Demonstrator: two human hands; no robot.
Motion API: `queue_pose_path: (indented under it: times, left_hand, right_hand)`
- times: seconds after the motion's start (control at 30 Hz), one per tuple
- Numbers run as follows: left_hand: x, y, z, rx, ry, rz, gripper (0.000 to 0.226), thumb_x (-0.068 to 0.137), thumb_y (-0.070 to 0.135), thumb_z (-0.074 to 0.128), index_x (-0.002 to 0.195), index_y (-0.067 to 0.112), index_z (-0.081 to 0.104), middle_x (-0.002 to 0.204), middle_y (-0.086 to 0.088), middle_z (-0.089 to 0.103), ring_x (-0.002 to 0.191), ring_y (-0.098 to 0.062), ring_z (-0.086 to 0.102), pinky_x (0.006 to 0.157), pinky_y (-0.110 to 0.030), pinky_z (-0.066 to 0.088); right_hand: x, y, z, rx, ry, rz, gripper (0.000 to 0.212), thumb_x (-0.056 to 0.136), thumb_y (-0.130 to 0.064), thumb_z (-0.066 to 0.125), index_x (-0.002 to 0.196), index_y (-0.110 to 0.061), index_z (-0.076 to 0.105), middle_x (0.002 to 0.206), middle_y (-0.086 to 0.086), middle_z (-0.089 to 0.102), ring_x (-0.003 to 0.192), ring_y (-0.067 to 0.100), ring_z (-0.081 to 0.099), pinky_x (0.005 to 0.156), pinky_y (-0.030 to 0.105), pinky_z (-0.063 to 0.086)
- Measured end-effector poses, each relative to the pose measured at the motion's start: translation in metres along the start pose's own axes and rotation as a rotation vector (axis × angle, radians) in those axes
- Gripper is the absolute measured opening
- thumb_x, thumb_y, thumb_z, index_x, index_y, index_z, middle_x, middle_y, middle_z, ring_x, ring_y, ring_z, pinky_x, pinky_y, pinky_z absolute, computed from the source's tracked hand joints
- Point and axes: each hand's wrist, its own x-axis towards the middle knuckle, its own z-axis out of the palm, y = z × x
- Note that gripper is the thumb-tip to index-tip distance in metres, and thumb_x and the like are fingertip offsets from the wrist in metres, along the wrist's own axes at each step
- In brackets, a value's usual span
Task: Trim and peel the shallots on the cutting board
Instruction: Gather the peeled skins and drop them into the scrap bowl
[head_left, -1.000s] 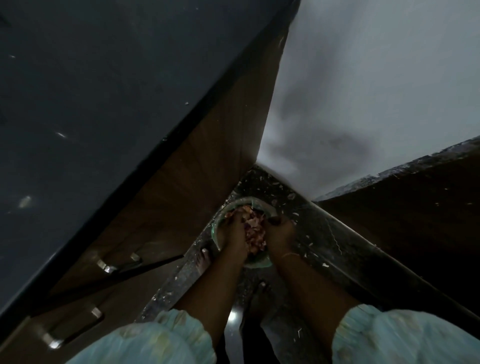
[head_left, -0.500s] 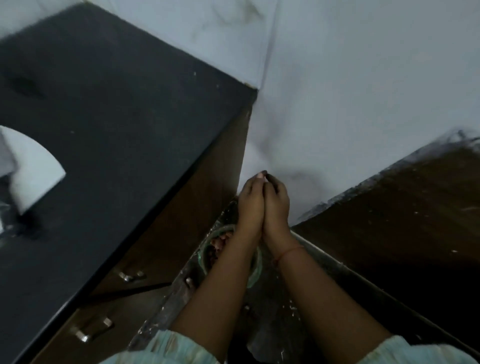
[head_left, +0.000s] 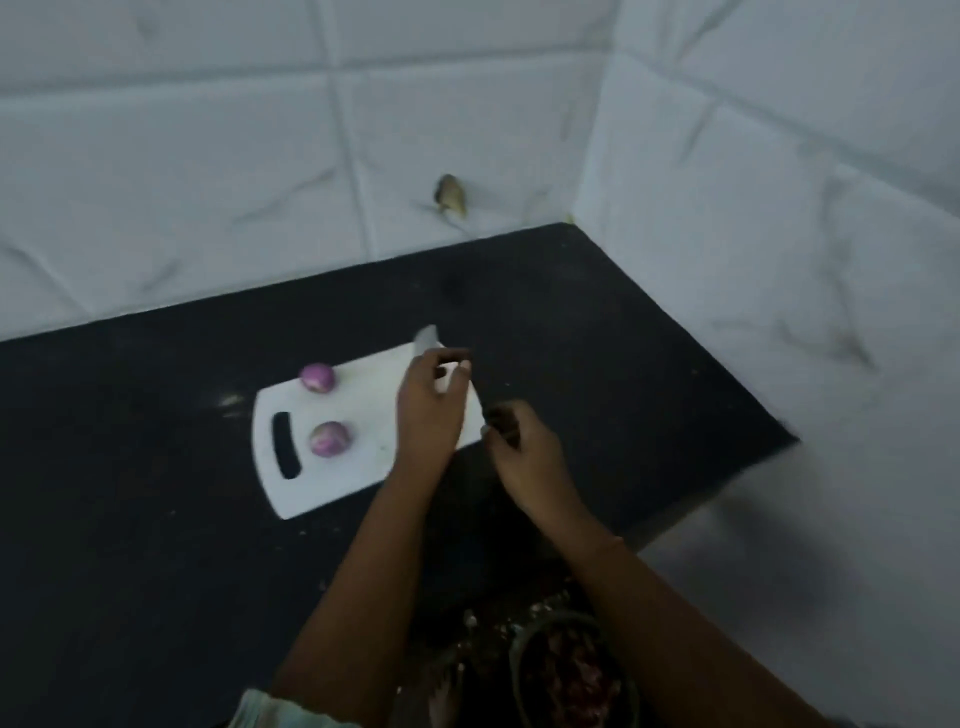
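Note:
A white cutting board (head_left: 363, 447) lies on the black counter. Two peeled purple shallots rest on it, one (head_left: 317, 377) at the far edge and one (head_left: 329, 438) next to the handle slot. A knife (head_left: 429, 340) lies along the board's right end, its blade tip pointing away from me. My left hand (head_left: 428, 410) hovers over the blade with its fingers bent and apart. My right hand (head_left: 524, 457) is just off the board's right corner, its fingers curled around the knife's dark handle.
A green bowl (head_left: 519, 654) full of reddish peels sits low at the bottom right, below the counter edge, with scraps around it. White tiled walls close the counter at the back and right. A small brown mark (head_left: 451, 194) is on the back wall.
The view has swung up from the floor bowl to the counter. Both hands left the peels, came together, and are now at the board's right end by the knife.

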Motion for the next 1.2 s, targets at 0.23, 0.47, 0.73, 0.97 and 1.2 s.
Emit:
queue_pose_path:
  times: [0.23,0.47,0.73,0.97,1.2]
  left_hand:
    - [0.035,-0.097,-0.140,0.148,0.334,-0.141,0.033,0.095,0.019,0.059,0.128,0.020,0.059,0.132,-0.001,0.055,0.119,-0.019,0.053,0.093,-0.038,0.050]
    - [0.034,-0.135,-0.150,0.268,0.230,-0.097,0.049,0.099,0.011,0.050,0.146,0.021,0.042,0.149,-0.003,0.046,0.136,-0.018,0.044,0.111,-0.033,0.038]
    - [0.039,-0.141,-0.136,0.375,0.239,-0.145,0.051,0.101,0.016,0.042,0.150,0.026,0.036,0.156,0.007,0.037,0.142,-0.009,0.034,0.107,-0.022,0.029]
    - [0.051,-0.138,-0.131,0.399,0.207,-0.115,0.049,0.101,0.013,0.040,0.149,0.022,0.038,0.157,0.004,0.036,0.144,-0.011,0.032,0.110,-0.024,0.028]
    - [0.087,-0.127,-0.154,0.331,0.069,-0.129,0.048,0.097,0.018,0.056,0.144,0.024,0.046,0.144,-0.001,0.050,0.128,-0.018,0.050,0.105,-0.033,0.043]
  right_hand:
    - [0.053,-0.012,0.098,-0.547,-0.228,-0.117,0.060,0.090,-0.045,0.057,0.139,-0.020,0.033,0.128,0.006,0.044,0.109,0.026,0.053,0.086,0.045,0.051]
    - [0.074,0.005,0.109,-0.723,-0.158,-0.211,0.038,0.093,-0.027,0.052,0.129,-0.019,0.043,0.115,0.006,0.046,0.090,0.023,0.059,0.071,0.038,0.054]
    - [0.078,0.033,0.077,-0.708,-0.097,-0.286,0.030,0.092,-0.027,0.055,0.122,-0.022,0.050,0.106,0.000,0.046,0.080,0.013,0.054,0.068,0.029,0.053]
    - [0.092,0.028,0.079,-0.736,-0.051,-0.236,0.028,0.089,-0.026,0.057,0.116,-0.023,0.053,0.104,0.001,0.046,0.083,0.018,0.055,0.061,0.031,0.051]
    - [0.098,-0.016,0.114,-0.751,-0.142,-0.530,0.043,0.090,-0.047,0.052,0.123,-0.021,0.058,0.120,0.001,0.055,0.107,0.022,0.052,0.088,0.037,0.045]
